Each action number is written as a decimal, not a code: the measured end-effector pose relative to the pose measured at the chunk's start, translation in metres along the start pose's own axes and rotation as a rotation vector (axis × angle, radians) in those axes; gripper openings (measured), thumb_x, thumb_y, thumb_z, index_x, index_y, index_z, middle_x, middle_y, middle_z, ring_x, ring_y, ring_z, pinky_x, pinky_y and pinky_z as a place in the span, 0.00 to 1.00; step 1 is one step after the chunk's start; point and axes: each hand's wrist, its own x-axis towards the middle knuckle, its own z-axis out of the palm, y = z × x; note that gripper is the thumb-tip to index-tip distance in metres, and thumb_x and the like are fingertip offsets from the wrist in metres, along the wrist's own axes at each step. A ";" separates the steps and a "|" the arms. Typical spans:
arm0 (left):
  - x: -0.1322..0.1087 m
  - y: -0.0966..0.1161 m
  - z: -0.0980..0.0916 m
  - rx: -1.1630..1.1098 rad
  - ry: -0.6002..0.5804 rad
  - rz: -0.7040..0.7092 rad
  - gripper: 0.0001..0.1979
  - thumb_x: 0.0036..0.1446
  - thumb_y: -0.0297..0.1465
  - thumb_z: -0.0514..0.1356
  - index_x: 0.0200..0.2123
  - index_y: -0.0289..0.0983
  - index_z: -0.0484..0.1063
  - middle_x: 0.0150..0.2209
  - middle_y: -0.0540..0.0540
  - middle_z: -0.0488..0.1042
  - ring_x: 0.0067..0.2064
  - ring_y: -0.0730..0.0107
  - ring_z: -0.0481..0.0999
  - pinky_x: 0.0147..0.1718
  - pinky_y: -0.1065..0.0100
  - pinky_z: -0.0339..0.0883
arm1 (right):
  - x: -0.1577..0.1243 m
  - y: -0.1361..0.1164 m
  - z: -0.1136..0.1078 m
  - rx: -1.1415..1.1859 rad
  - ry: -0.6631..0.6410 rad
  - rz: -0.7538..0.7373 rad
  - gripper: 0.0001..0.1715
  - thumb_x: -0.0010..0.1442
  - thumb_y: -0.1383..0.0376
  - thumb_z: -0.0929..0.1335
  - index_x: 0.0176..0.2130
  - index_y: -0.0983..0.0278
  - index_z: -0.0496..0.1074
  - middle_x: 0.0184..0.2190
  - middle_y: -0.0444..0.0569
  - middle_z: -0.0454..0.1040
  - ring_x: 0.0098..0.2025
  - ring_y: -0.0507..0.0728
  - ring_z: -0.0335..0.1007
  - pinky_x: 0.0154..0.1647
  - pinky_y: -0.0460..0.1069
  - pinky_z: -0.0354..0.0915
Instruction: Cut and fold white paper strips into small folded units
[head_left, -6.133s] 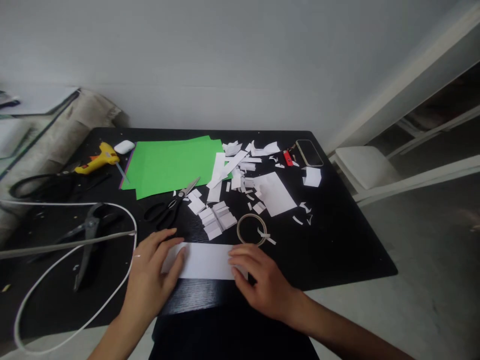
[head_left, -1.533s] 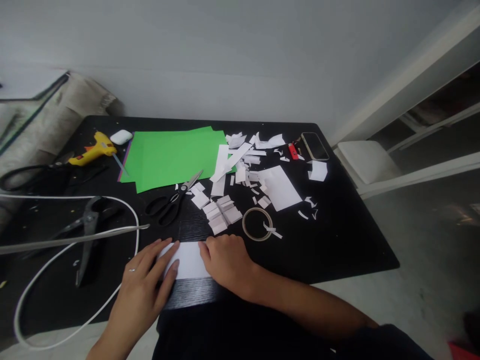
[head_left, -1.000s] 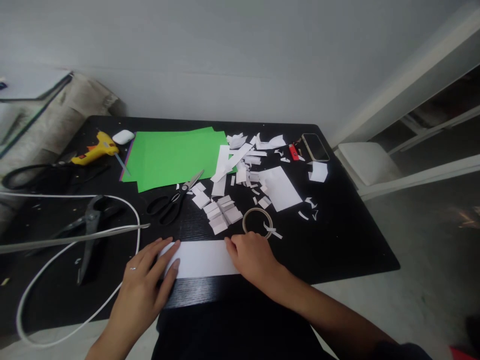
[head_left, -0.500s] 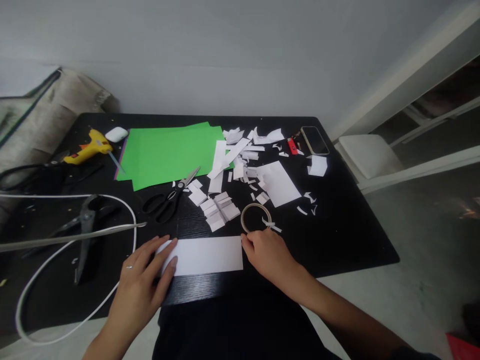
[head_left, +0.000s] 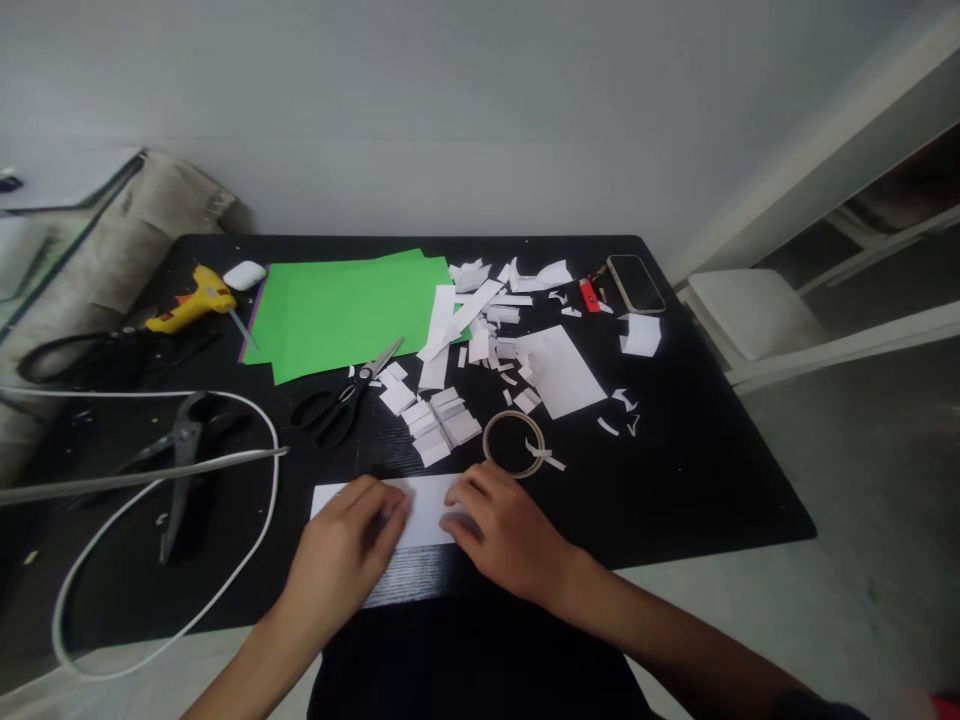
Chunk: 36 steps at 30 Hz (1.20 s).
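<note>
A white paper strip (head_left: pixel 427 510) lies flat along the front of the black table, its long side running left to right. Over its left part rests my left hand (head_left: pixel 345 540), fingers bent and the thumb apart from them, fingertips at the paper. My right hand (head_left: pixel 506 525) covers the strip's right end, with the thumb and loosely curved fingers apart over the sheet. Neither hand is closed on anything. Just beyond my right hand lies a roll of tape (head_left: pixel 487 440), and a folded white paper piece (head_left: pixel 442 425) sits behind the strip.
Black scissors (head_left: pixel 346 400) lie beside green sheets (head_left: pixel 352 310). White scraps (head_left: pixel 480 330) are scattered around a larger white sheet (head_left: pixel 570 375). A yellow glue gun (head_left: pixel 195 300), pliers-like cutters (head_left: pixel 184 450) and a looped white cable (head_left: pixel 274 470) occupy the left; a phone (head_left: pixel 636 284) lies back right.
My left hand has slid right along the strip, and my right hand has moved left from beside its right edge onto it. The view has shifted slightly.
</note>
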 end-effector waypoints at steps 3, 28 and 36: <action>0.017 0.016 0.014 0.094 -0.058 -0.068 0.14 0.70 0.35 0.56 0.31 0.39 0.71 0.29 0.50 0.73 0.29 0.68 0.74 0.29 0.67 0.62 | 0.001 0.001 0.003 -0.017 -0.060 0.047 0.04 0.66 0.69 0.73 0.41 0.67 0.75 0.40 0.51 0.76 0.45 0.60 0.71 0.53 0.56 0.70; 0.020 -0.014 -0.038 0.333 -0.353 -0.571 0.21 0.67 0.47 0.48 0.30 0.43 0.70 0.28 0.48 0.76 0.32 0.60 0.76 0.33 0.66 0.57 | 0.014 -0.001 -0.004 -0.018 -0.213 0.179 0.09 0.64 0.65 0.76 0.37 0.66 0.75 0.39 0.48 0.76 0.44 0.58 0.72 0.48 0.52 0.68; 0.013 -0.031 -0.052 0.338 -0.350 -0.636 0.22 0.65 0.50 0.47 0.34 0.44 0.73 0.31 0.45 0.78 0.35 0.55 0.78 0.35 0.64 0.60 | 0.015 -0.002 -0.007 -0.003 -0.219 0.196 0.09 0.63 0.66 0.77 0.36 0.66 0.75 0.38 0.47 0.76 0.43 0.57 0.72 0.47 0.51 0.68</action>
